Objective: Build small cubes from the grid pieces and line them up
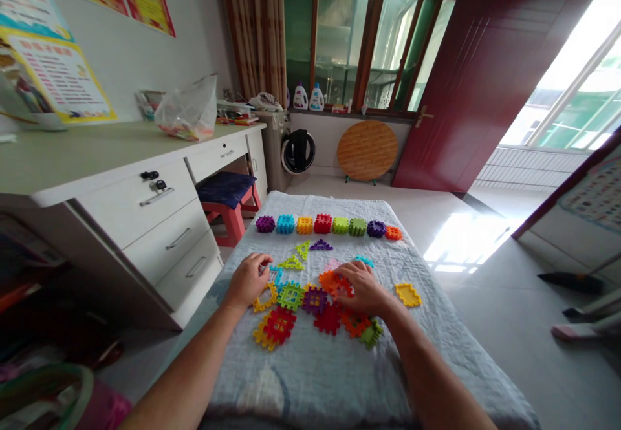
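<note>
Plastic blocks (323, 224): eight, lined up; left hand (248, 280) and right hand (365, 288) at panels (328, 280), fingers' grip unclear.

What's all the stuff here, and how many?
Cloth: one, grey, centre
Chunky blocks: eight, mixed, far row
Triangles: three, lime and purple, midway
Flat pieces: many, mixed, nearer
Desk: one, white, left
Bag: one, clear, on desk
Stool: one, pink and blue, left
Container: one, pink and green, lower left
Posters: several, multicoloured, upper left
Washing machine: one, grey, beyond desk
Window: one, brown-framed, back
Curtain: one, brown, beside window
Bottles: at least two, white, by window
Round board: one, brown, below window
Door: one, red, right
Left hand: one, by blue piece
Right hand: one, over orange piece
</note>
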